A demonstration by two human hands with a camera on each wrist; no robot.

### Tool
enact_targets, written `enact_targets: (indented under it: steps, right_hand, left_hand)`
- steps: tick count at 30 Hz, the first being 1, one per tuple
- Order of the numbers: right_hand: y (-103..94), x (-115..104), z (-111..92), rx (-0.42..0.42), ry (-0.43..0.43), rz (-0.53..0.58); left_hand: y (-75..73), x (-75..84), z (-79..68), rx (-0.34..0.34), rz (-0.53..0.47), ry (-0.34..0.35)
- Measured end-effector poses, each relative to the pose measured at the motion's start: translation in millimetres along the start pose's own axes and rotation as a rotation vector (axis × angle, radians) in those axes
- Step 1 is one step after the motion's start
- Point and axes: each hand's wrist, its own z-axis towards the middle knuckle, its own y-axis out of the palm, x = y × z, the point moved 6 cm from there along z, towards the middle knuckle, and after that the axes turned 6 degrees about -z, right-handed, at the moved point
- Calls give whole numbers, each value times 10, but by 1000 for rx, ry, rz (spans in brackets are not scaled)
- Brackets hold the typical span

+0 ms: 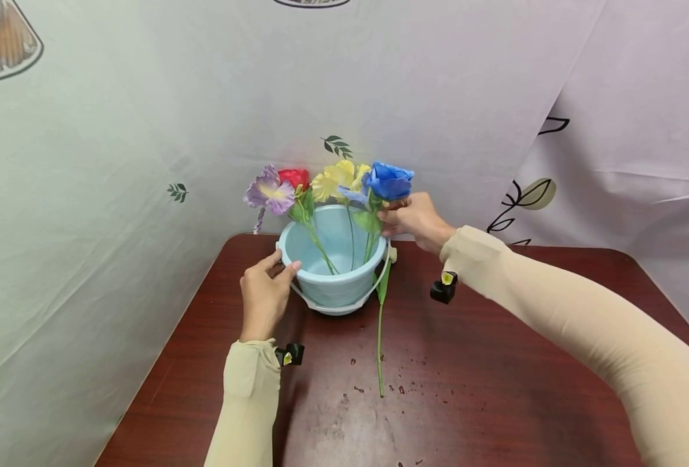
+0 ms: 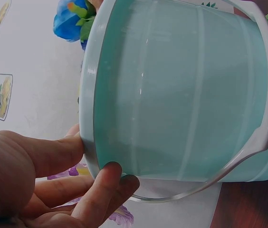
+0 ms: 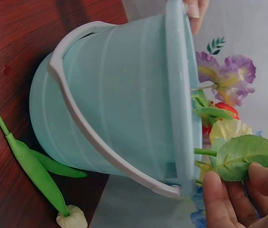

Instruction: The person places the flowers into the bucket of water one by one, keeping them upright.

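A light blue bucket (image 1: 338, 287) stands upright near the table's back edge. My left hand (image 1: 265, 292) grips its rim at the left, the thumb over the edge and the fingers along the outer wall. At the right rim my right hand (image 1: 414, 219) holds an artificial blue rose (image 1: 389, 181) just below its bloom, by a green leaf (image 3: 247, 156); its stem runs down into the bucket. Also in the bucket are a purple iris (image 1: 270, 190), a red flower (image 1: 294, 178) and a yellow flower (image 1: 335, 181), their heads above the rim.
A white tulip (image 3: 72, 218) lies on the dark red table (image 1: 473, 376) right of the bucket, its stem toward the front. Water drops dot the tabletop. The bucket's handle (image 3: 84, 121) hangs down its front. A printed curtain (image 1: 204, 97) hangs behind the table.
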Motion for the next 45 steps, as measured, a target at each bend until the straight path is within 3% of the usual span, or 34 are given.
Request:
enact_targets:
  steps: [29,45]
  right_hand:
    - [-71,112,16,2,9,-117]
    - [-118,149,-5,-4,-4,-111]
  left_hand:
    - [0,7,-3,7,1,9]
    - [2,1,-5,5,-7,-9]
